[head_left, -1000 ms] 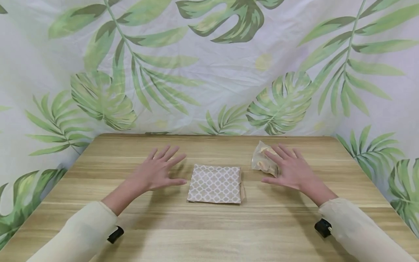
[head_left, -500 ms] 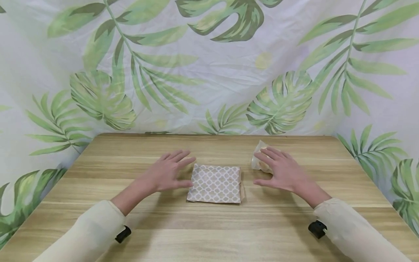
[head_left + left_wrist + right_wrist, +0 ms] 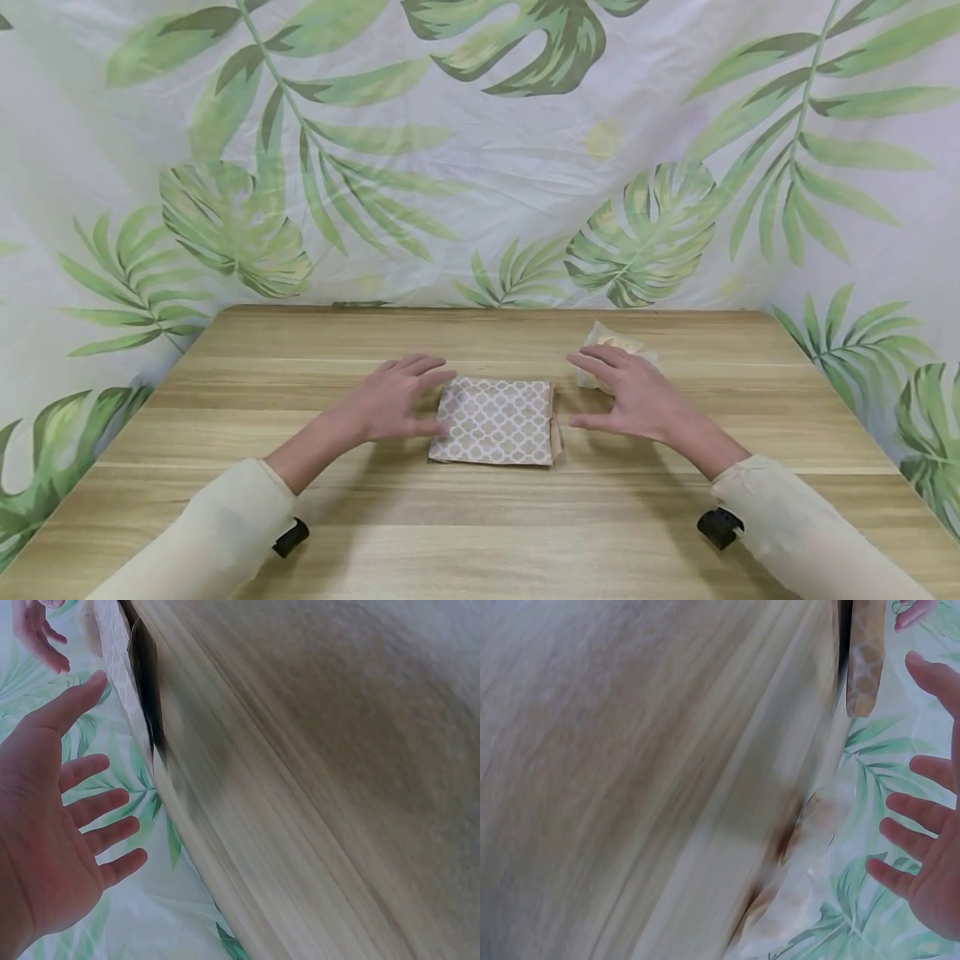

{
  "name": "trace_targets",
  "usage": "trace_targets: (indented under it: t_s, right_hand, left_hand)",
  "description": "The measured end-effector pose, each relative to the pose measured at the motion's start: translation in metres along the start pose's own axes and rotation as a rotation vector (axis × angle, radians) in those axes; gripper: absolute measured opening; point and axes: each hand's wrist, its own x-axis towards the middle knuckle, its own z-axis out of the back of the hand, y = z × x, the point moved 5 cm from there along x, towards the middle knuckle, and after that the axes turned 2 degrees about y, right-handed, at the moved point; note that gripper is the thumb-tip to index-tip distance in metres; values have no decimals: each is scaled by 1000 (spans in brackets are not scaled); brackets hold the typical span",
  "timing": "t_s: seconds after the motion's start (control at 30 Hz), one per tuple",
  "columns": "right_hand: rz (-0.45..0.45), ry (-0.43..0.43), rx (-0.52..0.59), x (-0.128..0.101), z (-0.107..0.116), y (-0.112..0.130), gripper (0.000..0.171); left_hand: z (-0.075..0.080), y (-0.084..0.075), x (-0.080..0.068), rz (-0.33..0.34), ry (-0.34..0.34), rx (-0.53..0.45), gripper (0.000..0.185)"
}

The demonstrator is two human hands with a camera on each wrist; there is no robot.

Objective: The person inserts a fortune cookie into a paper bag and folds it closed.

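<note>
Paper bag (image 3: 495, 421) with the lattice print lies flat at the frame's centre on the tabletop (image 3: 480, 517). Your left hand (image 3: 393, 406) reaches its left edge, fingers straight, holding nothing. Your right hand (image 3: 633, 396) hovers open right of it, before the clear snack packet (image 3: 611, 350).

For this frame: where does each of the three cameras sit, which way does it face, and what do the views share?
Head: looks forward and down at the wooden table, both hands and sleeves showing.
Left wrist: looks past the open left hand along the table; right hand's fingers show.
Right wrist: looks past the right hand at the clear snack bag.
Shared: the patterned paper bag.
</note>
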Motion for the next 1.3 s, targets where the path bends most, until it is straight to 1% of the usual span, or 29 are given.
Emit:
trace_targets:
  t_s: [0.13, 0.27, 0.47, 0.57, 0.73, 0.87, 1.0, 1.07, 1.3]
  right_hand:
    - [6, -9, 87, 2, -2, 5, 80]
    - [11, -22, 164, 3, -3, 10, 71]
    - [5, -41, 298, 7, -7, 16, 61]
    - [-20, 2, 358, 8, -13, 17, 61]
    - [-82, 116, 457, 10, -22, 18, 67]
    - [-118, 175, 487, 12, -27, 18, 71]
    - [-138, 210, 476, 15, -30, 17, 70]
    - [-144, 221, 464, 15, -31, 17, 70]
    - [-149, 244, 448, 15, -35, 16, 74]
  left_hand:
    - [-1, -3, 2, -8, 8, -7, 81]
    - [-2, -5, 4, -7, 16, -17, 80]
    - [-4, -7, 6, -1, 50, -27, 79]
    - [-6, -7, 7, -7, 60, -29, 79]
    - [-10, -8, 9, -28, 70, -32, 78]
    - [-12, -8, 11, -53, 80, -33, 79]
    - [-15, -8, 12, -69, 100, -40, 80]
    - [-17, -9, 13, -78, 107, -46, 80]
    - [-19, -8, 12, -75, 117, -58, 79]
